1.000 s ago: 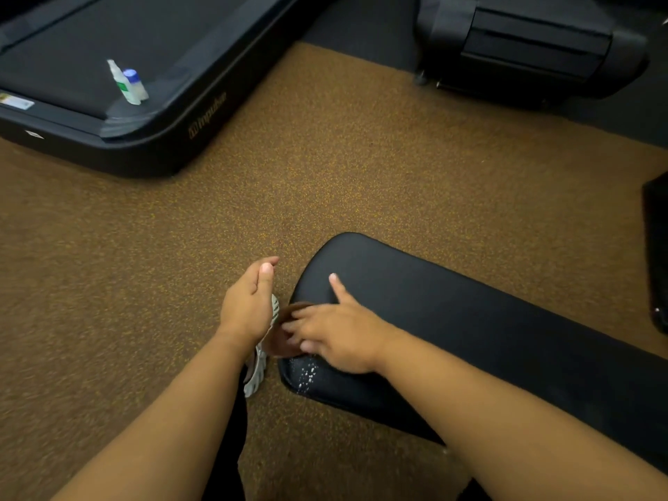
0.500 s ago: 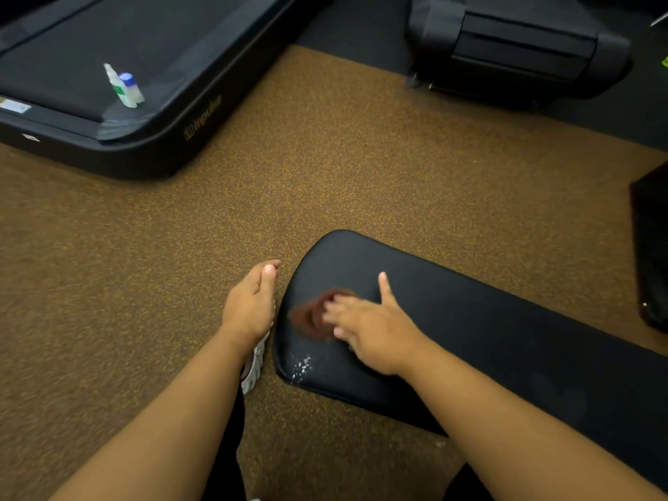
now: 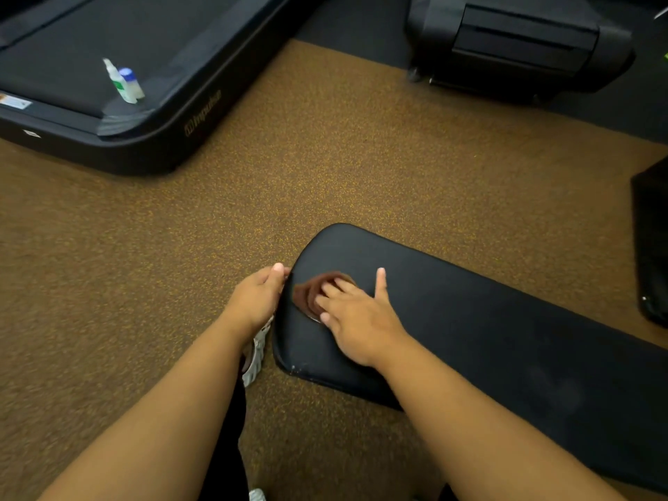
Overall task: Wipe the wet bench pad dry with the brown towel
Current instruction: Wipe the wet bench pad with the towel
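Note:
The black bench pad (image 3: 488, 320) runs from centre to lower right. A small crumpled brown towel (image 3: 311, 291) lies on its left end. My right hand (image 3: 356, 316) presses flat on the towel, fingers spread over it and the thumb stretched onto the pad. My left hand (image 3: 258, 298) rests against the pad's left edge, fingers curled loosely, holding nothing that I can see. A few droplets show at the pad's near left corner (image 3: 293, 367).
A black treadmill deck (image 3: 151, 113) lies at the upper left with two small bottles (image 3: 124, 81) on it. Another black machine (image 3: 520, 41) stands at the upper right, and a dark object (image 3: 650, 240) at the right edge. Brown speckled floor surrounds the bench. My white shoe (image 3: 255, 356) is by the pad.
My right hand has slid the towel from the pad's left edge onto its top. The patch of droplets near the front corner has shrunk. My left hand has stayed beside the pad's edge.

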The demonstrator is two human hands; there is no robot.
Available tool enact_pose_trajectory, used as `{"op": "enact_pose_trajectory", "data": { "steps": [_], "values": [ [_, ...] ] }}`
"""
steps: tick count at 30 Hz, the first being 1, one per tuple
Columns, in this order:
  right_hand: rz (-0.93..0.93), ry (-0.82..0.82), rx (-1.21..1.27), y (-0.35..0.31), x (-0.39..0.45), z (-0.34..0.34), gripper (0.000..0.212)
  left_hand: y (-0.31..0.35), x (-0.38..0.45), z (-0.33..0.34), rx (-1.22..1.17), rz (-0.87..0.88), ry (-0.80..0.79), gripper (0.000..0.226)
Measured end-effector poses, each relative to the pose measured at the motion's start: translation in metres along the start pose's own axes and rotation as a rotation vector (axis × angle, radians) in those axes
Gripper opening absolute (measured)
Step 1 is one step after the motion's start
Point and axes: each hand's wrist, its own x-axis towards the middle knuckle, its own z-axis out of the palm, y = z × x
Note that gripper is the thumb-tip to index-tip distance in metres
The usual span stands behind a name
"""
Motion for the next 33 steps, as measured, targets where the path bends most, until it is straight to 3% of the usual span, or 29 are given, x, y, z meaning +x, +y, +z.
{"op": "enact_pose_trajectory", "data": {
  "steps": [6,8,12,15,17,20,26,33],
  "values": [
    [-0.457,-0.218,-0.027,-0.023,-0.035,0.011,0.037,0.006,-0.008,0.001,-0.039,-0.004,0.014,0.038],
    [-0.416,-0.22,0.017,-0.009,-0.039,0.009,0.038,0.003,-0.006,-0.003,-0.031,-0.007,0.018,0.035],
    [-0.068,-0.09,0.006,-0.005,0.002,-0.003,0.039,-0.004,-0.005,-0.013,-0.013,-0.005,0.07,0.054],
    [-0.068,-0.111,0.043,-0.03,0.039,-0.003,0.038,-0.002,-0.006,-0.012,-0.013,0.01,0.109,0.063],
    [-0.173,-0.165,-0.013,-0.05,0.048,0.005,0.036,0.005,-0.007,-0.011,0.008,0.025,0.125,0.064],
    [-0.358,-0.269,-0.354,-0.074,0.041,0.019,0.029,0.007,-0.007,-0.012,0.064,0.023,0.155,0.05],
    [-0.664,-0.266,-0.744,-0.083,0.004,0.022,0.035,0.005,-0.009,-0.022,0.084,0.043,0.179,0.049],
    [-0.851,-0.34,-0.716,-0.001,-0.066,0.021,0.023,-0.002,-0.015,-0.016,0.09,0.042,0.126,0.054]
  ]
}}
